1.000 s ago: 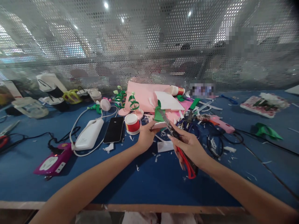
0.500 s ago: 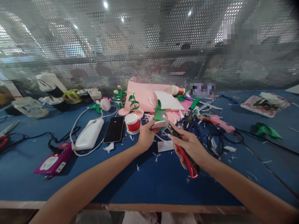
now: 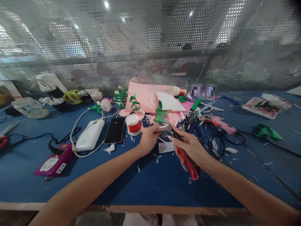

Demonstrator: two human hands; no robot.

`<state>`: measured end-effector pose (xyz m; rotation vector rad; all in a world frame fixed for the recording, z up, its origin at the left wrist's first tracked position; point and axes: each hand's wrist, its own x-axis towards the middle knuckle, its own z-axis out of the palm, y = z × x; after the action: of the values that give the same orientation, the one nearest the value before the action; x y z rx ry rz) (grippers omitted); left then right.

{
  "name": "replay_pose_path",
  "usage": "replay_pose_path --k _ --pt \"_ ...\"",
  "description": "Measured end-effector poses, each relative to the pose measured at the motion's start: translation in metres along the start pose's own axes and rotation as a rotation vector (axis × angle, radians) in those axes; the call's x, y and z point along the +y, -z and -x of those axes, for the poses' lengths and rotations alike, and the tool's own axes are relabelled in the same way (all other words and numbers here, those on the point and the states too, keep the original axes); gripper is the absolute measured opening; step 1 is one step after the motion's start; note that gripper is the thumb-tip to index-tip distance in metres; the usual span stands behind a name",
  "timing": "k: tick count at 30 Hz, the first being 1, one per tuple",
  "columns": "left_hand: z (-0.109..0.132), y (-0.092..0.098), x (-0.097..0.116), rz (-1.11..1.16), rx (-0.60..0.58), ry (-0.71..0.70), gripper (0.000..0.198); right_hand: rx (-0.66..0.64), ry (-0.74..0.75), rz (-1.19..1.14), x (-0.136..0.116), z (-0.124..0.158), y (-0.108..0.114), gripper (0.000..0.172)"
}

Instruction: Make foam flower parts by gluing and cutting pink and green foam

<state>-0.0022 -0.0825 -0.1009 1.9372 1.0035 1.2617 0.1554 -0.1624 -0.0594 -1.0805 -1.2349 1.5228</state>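
My left hand (image 3: 148, 138) is closed on a small pale piece (image 3: 162, 128), seen nearly edge-on, perhaps paper or card. A pair of scissors with red and black handles (image 3: 189, 164) is gripped in my right hand (image 3: 191, 147). Their blades point up and left and meet the piece at its right end; how far apart they stand is unclear. Just beyond the blades lies a green paper piece (image 3: 161, 115). A red and white paper cup (image 3: 133, 125) stands left of my left hand, and a white paper strip (image 3: 166, 147) lies below the piece.
A phone (image 3: 114, 130), a white power bank (image 3: 90, 135) and a purple power strip (image 3: 54, 160) lie left, with cables. Pink sheets (image 3: 145, 94) and scraps fill the back middle. A pink glue gun (image 3: 223, 125) with its cord lies right. Perforated metal panel (image 3: 141, 40) rises behind.
My left hand has tilted the pale piece, so it now shows more of its edge and less of its round face. The scissors have shifted only slightly.
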Motion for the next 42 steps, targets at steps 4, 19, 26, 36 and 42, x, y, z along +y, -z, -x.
replay_pose_path --k 4,19,26,36,42 --pt "0.001 -0.001 0.001 -0.027 -0.032 0.015 0.012 0.006 0.016 -0.013 -0.001 0.000 -0.001 0.076" --pt "-0.008 -0.003 -0.014 0.210 0.030 0.151 0.042 0.084 0.001 -0.075 -0.005 -0.006 0.011 0.076" --pt "-0.007 0.002 -0.007 0.075 0.117 0.130 0.028 0.048 -0.010 -0.023 -0.001 -0.005 0.009 0.077" --pt "-0.007 0.002 -0.010 0.133 0.100 0.132 0.029 0.015 -0.013 0.036 0.003 -0.006 0.008 0.075" --pt "-0.005 0.002 -0.007 0.111 0.045 0.089 0.028 0.015 -0.009 0.032 0.003 -0.008 0.008 0.076"
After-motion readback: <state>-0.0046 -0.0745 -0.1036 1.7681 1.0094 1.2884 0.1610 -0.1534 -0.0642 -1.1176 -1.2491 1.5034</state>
